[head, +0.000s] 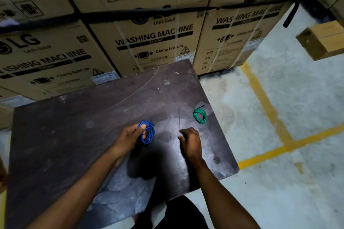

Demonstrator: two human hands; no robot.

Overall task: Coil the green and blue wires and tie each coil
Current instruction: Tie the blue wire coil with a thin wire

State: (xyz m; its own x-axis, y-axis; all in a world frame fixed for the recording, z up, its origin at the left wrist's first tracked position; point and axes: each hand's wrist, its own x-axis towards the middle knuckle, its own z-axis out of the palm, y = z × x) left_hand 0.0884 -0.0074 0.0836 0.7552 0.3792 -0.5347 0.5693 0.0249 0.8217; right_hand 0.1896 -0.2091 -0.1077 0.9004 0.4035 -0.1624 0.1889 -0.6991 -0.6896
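At the frame's centre, over a dark scuffed tabletop (74, 135), the left hand (130, 136) grips the untied blue wire coil (147, 132), the right hand (190, 140) pinches a thin black tie (179, 121), while the green wire coil (200, 116) lies tied to the right.

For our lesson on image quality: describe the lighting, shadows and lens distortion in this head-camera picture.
Head view: dim light; a dark shadow pools on the table under the left hand gripping the blue coil; wide-angle distortion bows the cartons; the green coil stays sharp; the thin tie by the right hand is barely visible.
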